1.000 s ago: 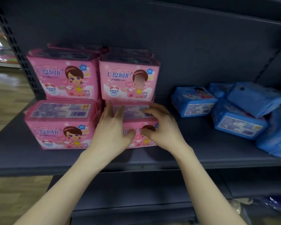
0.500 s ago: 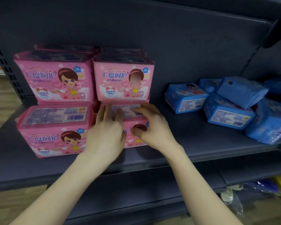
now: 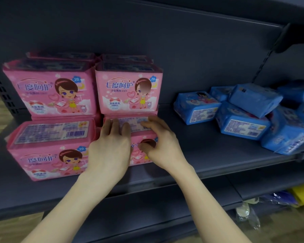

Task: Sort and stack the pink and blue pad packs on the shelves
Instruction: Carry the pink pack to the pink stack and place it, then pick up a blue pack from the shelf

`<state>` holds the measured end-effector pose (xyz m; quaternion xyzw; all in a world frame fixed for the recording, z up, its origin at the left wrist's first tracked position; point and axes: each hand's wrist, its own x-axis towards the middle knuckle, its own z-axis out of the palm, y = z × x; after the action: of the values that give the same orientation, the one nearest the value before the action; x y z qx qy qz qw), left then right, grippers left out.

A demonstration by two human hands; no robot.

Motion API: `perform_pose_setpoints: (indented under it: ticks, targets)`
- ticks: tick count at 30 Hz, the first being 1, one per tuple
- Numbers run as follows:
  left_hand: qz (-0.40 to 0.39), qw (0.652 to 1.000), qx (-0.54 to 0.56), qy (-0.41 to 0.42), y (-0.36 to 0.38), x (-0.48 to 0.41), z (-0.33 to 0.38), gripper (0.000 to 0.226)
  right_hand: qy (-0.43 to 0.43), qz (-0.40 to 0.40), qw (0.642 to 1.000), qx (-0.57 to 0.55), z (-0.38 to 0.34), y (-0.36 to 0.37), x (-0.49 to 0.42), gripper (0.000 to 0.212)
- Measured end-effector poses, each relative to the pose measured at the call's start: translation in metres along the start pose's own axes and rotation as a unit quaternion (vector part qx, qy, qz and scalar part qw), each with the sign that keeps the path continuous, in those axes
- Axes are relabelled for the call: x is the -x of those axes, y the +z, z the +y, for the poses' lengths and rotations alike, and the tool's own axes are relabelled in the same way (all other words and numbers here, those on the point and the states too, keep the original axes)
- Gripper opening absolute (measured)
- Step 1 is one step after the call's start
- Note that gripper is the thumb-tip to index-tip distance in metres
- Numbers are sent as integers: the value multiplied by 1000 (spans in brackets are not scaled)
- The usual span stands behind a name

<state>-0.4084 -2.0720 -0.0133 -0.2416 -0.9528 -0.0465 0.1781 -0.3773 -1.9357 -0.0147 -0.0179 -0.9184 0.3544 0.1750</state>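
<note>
- The lower pink pack (image 3: 138,123) lies under both hands on the shelf (image 3: 197,148), label side up, at the bottom of the right-hand pink stack.
- The left hand (image 3: 111,151) lies flat against it, with straight fingers on its top.
- The right hand (image 3: 162,146) grips its upper front edge, with curled fingers over the top and the thumb on the front.
- An upper pink pack (image 3: 128,92) stands directly on it, just above the fingertips.
- Left of the hands, two more pink packs (image 3: 49,148) are stacked, touching this stack.
- Well to the right of the hands, blue packs (image 3: 242,125) lie in a loose, tilted heap.
</note>
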Motion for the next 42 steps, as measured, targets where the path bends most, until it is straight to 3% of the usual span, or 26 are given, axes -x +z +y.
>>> perform_pose_setpoints:
  ticks: [11,16,19,22,32,42]
  targets:
    - [26,999,-28,9,8,0,2,58,-4,5,1000,-1,2,3,-1,54]
    - [-3,999,-36,18,4,-3,0,59,-4,11,1000,-9,0,4,2,54]
    - [-57,996,-66,32,-15,-7,6,52,-9,-7,1000,0,-3,-1,2,54]
    - [-26,994,-102,19,-29,-12,12,42,-11,-18,1000,-8,-2,-15,5,51]
    - [26,991,64,118,-47,-15,88,44,35,35,998,36,31,-78,28,53]
    - [-23,987,107,119,-19,-50,180,51,52,62,990,113,109,-158,27,56]
